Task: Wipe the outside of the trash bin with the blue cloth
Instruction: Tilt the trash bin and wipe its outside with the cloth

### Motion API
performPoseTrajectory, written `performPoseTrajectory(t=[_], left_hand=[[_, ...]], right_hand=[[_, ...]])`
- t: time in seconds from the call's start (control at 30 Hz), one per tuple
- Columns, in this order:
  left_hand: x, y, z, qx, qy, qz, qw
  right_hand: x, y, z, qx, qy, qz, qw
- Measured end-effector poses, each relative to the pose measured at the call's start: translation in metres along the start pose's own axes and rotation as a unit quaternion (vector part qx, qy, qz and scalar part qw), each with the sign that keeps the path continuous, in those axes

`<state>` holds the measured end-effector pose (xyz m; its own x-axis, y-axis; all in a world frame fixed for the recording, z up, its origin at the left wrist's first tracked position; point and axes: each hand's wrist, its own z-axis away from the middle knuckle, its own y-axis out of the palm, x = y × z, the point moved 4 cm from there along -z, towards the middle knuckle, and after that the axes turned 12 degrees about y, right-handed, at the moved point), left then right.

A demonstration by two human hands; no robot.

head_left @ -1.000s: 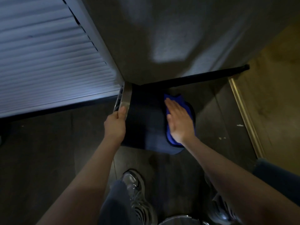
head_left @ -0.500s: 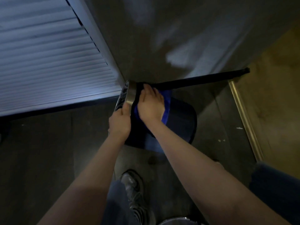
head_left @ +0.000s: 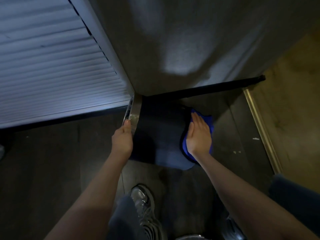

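Note:
A dark trash bin lies tipped on the floor in a corner, its shiny metal rim pointing left toward the wall. My left hand grips that rim at its near edge. My right hand lies flat, fingers together, pressing the blue cloth against the bin's right side near its base. Cloth shows above and below the palm. Most of the cloth is hidden under the hand.
A white slatted door stands at the left and a grey wall behind the bin. A metal floor strip runs down the right. My shoes stand just below the bin, and a round metal edge shows at the bottom.
My right hand has swept the cloth from beside the rim across to the bin's right side, back where it was a second ago. My left hand keeps its hold on the rim.

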<state>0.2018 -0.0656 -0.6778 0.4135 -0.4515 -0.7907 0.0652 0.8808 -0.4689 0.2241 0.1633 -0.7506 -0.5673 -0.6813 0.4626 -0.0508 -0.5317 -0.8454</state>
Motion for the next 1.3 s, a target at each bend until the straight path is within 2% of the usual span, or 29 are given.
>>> performPoseTrajectory(t=[0.1,0.17,0.3,0.43,0.6,0.67,0.73,0.83,0.93,1.0,1.03,1.13,1.2,1.3], left_hand=[[-0.005,0.002,0.002,-0.006,0.010,-0.020,1.000],[-0.009,0.005,0.002,-0.003,0.015,-0.034,0.999],[-0.016,0.009,0.004,-0.006,0.024,-0.055,0.998],[-0.018,0.012,0.002,-0.001,0.018,-0.060,0.998],[-0.025,0.014,0.006,0.009,0.071,-0.065,0.995],[-0.033,0.018,0.009,0.009,0.100,-0.072,0.992],[-0.038,0.024,0.011,0.010,0.113,-0.085,0.990],[-0.039,0.027,0.016,0.011,0.114,-0.122,0.986],[-0.036,0.028,0.024,0.025,0.123,-0.122,0.984],[-0.035,0.028,0.025,0.024,0.119,-0.121,0.985],[-0.035,0.029,0.025,0.022,0.116,-0.123,0.985],[-0.035,0.026,0.019,0.009,0.108,-0.137,0.985],[-0.034,0.023,0.013,-0.003,0.105,-0.135,0.985],[-0.030,0.019,0.004,0.005,0.089,-0.122,0.989]], right_hand=[[0.020,0.005,-0.006,-0.012,0.183,-0.026,0.983],[0.042,0.010,-0.001,-0.011,0.199,-0.039,0.979],[0.098,0.011,0.013,-0.027,0.052,-0.036,0.998],[0.139,0.013,0.036,-0.015,-0.103,-0.045,0.994],[0.108,-0.001,0.049,-0.050,-0.273,0.000,0.961],[0.095,-0.008,0.042,-0.052,-0.292,0.001,0.955],[0.095,-0.011,0.030,-0.025,-0.252,-0.033,0.967],[0.108,-0.018,-0.009,0.033,-0.099,-0.137,0.985],[0.119,-0.011,-0.057,0.218,0.052,-0.132,0.966],[0.126,-0.008,-0.069,0.281,0.066,-0.127,0.949],[0.129,-0.007,-0.069,0.284,0.055,-0.112,0.951],[0.131,-0.007,-0.050,0.203,-0.002,-0.120,0.972],[0.133,-0.011,-0.018,0.102,-0.113,-0.129,0.980],[0.116,-0.003,0.036,-0.007,-0.252,-0.006,0.968]])
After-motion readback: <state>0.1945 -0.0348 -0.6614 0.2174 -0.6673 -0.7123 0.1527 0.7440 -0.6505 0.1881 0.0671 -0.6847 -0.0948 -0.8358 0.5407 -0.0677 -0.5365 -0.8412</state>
